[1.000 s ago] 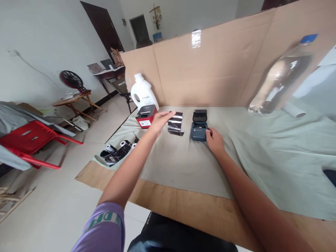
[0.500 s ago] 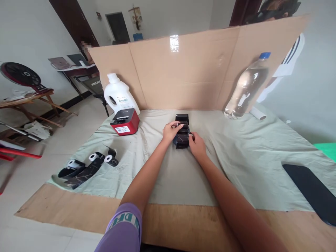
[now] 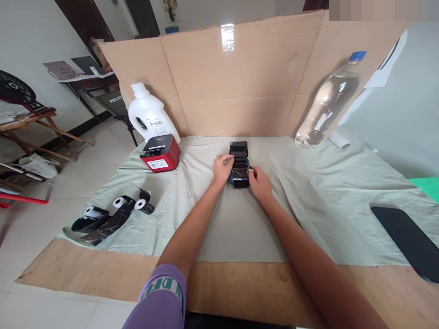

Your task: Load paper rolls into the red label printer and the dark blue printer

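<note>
A small dark portable printer [image 3: 244, 161] lies on the cloth with its black lid [image 3: 238, 149] swung back, away from me. A strip of dark marble-patterned paper [image 3: 240, 178] hangs over its front; the roll inside is hard to make out. My left hand [image 3: 222, 168] is closed at the printer's left edge, fingertips beside the open compartment. On the opposite side, my right hand [image 3: 260, 183] grips the printer's right edge between thumb and fingers.
Several marble-patterned paper rolls [image 3: 145, 207] lie at left, partly unrolled. Behind them stand a red and black box-shaped printer [image 3: 160, 154] and a white detergent bottle [image 3: 151, 114]. A water bottle [image 3: 329, 105] leans on the cardboard screen [image 3: 240, 91]. A black phone [image 3: 406, 242] lies at right.
My left hand has moved off the top of the paper roll to the printer's left edge, uncovering the compartment. My right hand stays on the right edge. The view has tilted down slightly.
</note>
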`<state>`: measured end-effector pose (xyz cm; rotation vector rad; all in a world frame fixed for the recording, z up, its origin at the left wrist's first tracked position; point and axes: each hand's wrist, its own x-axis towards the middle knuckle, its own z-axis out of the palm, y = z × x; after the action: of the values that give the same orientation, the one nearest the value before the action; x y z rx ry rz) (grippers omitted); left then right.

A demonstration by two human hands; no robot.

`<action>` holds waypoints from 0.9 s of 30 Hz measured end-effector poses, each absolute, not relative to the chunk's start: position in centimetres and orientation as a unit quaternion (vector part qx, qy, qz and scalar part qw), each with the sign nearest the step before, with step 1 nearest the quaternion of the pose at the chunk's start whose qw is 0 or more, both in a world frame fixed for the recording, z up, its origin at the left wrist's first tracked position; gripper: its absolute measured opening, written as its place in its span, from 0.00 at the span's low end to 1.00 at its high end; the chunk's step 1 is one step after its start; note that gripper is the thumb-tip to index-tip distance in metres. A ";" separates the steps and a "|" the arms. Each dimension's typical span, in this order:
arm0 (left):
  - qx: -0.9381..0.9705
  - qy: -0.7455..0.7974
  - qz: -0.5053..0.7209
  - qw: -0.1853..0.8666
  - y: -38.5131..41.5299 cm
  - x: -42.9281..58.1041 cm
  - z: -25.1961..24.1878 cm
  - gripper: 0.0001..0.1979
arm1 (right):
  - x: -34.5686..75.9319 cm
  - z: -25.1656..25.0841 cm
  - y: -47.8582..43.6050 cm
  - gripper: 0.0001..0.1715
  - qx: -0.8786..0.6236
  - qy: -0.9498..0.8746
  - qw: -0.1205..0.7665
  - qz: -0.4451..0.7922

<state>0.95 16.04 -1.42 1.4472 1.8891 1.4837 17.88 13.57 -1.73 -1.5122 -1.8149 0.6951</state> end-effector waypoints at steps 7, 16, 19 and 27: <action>0.581 0.665 0.441 0.159 9.5 1.2 -1.3 0.17 | 17.9 -2.0 13.8 0.26 -0.578 -0.699 0.330 0.261; 0.557 0.661 0.440 0.243 4.7 3.2 -1.5 0.20 | 17.5 -0.9 12.6 0.35 -0.588 -0.738 0.258 0.205; 0.526 0.611 0.492 0.327 4.6 3.4 -2.0 0.14 | 17.6 -1.1 12.8 0.37 -0.577 -0.742 0.265 0.215; 0.553 0.603 0.414 0.399 4.8 3.0 -2.2 0.20 | 18.5 -2.2 14.3 0.32 -0.531 -0.664 0.422 0.315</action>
<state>3.05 4.78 -2.17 1.4007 1.5252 1.0473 18.47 14.32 -2.17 -1.3288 -1.6634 0.7881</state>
